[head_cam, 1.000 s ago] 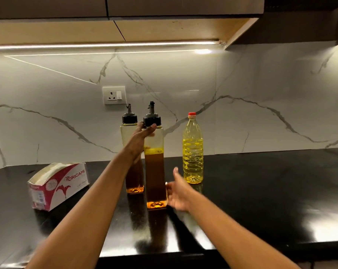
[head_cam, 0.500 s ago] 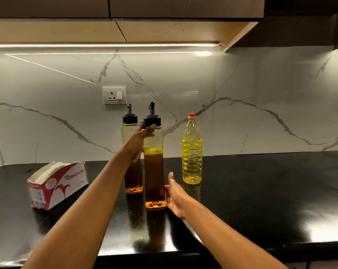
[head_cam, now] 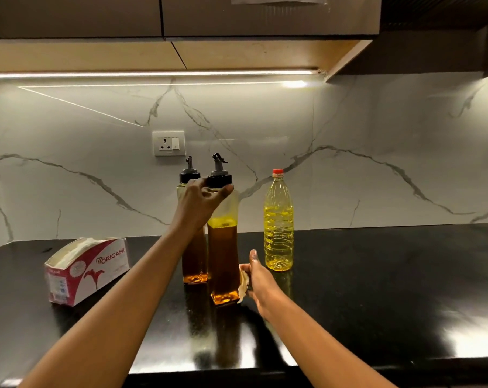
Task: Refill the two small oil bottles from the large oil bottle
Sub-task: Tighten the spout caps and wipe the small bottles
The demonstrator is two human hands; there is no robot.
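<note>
Two tall square oil dispensers with black pourer caps stand upright on the black counter, both holding dark amber oil. The front dispenser [head_cam: 223, 261] is filled to about two thirds. The rear dispenser [head_cam: 193, 264] is just behind and left of it, partly hidden by my arm. My left hand [head_cam: 201, 204] grips the front dispenser's neck just under its cap. My right hand [head_cam: 261, 284] holds a crumpled white tissue [head_cam: 243, 287] against the lower right side of that dispenser. The large clear bottle of yellow oil [head_cam: 278, 228], red cap on, stands untouched to the right.
An opened red and white tissue box [head_cam: 87, 268] lies on the counter [head_cam: 377, 275] to the left. A marble backsplash with a wall socket [head_cam: 168, 143] rises behind the bottles. Cabinets hang overhead. The counter's front edge runs along the bottom.
My right hand has slid forward against the front dispenser's base, and the tissue in it now shows. My left hand stays on the neck. The pourer spout now points right.
</note>
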